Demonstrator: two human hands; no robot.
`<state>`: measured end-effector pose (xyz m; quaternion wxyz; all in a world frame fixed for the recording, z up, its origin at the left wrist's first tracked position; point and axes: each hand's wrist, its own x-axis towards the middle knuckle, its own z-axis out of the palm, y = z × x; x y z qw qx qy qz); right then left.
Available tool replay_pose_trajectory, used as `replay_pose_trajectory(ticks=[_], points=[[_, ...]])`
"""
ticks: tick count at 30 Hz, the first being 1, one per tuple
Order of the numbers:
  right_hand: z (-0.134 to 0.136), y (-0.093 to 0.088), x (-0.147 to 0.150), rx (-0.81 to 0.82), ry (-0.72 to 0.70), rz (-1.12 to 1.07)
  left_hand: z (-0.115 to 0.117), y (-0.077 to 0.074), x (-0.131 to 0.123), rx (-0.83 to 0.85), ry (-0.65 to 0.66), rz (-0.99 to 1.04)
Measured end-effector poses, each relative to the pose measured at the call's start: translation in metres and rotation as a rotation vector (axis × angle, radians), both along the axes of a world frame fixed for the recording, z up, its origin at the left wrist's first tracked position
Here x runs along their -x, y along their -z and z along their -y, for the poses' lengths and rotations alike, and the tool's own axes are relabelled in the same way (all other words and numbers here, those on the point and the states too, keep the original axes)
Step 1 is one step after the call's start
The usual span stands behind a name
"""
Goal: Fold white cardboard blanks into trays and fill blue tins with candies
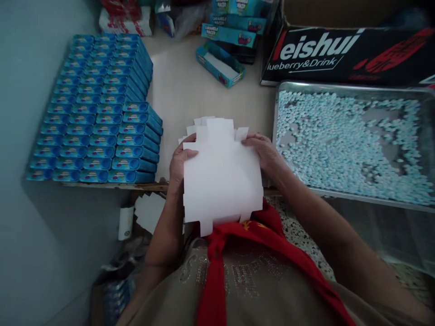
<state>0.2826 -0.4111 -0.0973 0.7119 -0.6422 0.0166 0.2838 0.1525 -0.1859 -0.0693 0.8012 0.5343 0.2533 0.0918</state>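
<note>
A stack of flat white box blanks (222, 174) with cut tabs lies across the table's front edge, its near end against my front. My left hand (180, 158) grips its left side, the thumb on top and the fingers underneath. On the other side my right hand (267, 151) pinches the upper right corner near a small tab. Only the plain white face of the top blank shows; more blanks peek out behind its far left edge. How many sheets each hand holds is hidden.
Rows of blue candy boxes (98, 113) are stacked at the left. A metal tray (277, 122) of pale blue candies (340, 140) sits at the right, before a black carton (340, 56). Farther back are an open blue display box (220, 65) and several closed ones (228, 35).
</note>
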Motion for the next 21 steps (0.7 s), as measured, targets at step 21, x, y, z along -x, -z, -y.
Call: replay_pose_trajectory(ticks=[21], points=[[-0.051,-0.028,0.013,0.982,-0.733,1.009,0.011,0.018,-0.028,-0.53,0.056,-0.164]])
